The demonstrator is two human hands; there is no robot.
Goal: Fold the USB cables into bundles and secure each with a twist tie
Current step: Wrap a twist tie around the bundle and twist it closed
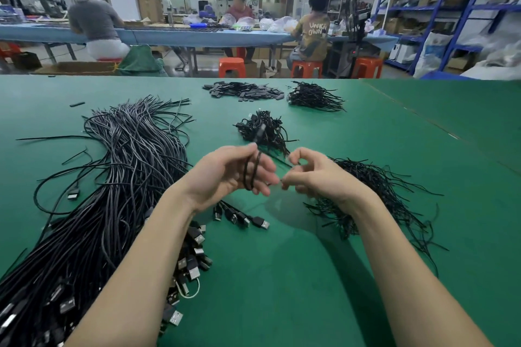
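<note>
Head-worn camera looks forward and down, close over green table [310, 276].

Two bare forearms in frame, entering from the bottom edge. No sleeves visible anywhere up to the frame edge. No gloves on left hand [225, 175] or right hand [313, 177]. No watch, bands or rings visible on wrists or fingers. Nails short, unpainted as far as visible. No tape, markings or wrist straps on either arm. Fingertips of both hands slightly motion-blurred, so fine detail there unreadable. Nothing else of the body in view.
</note>
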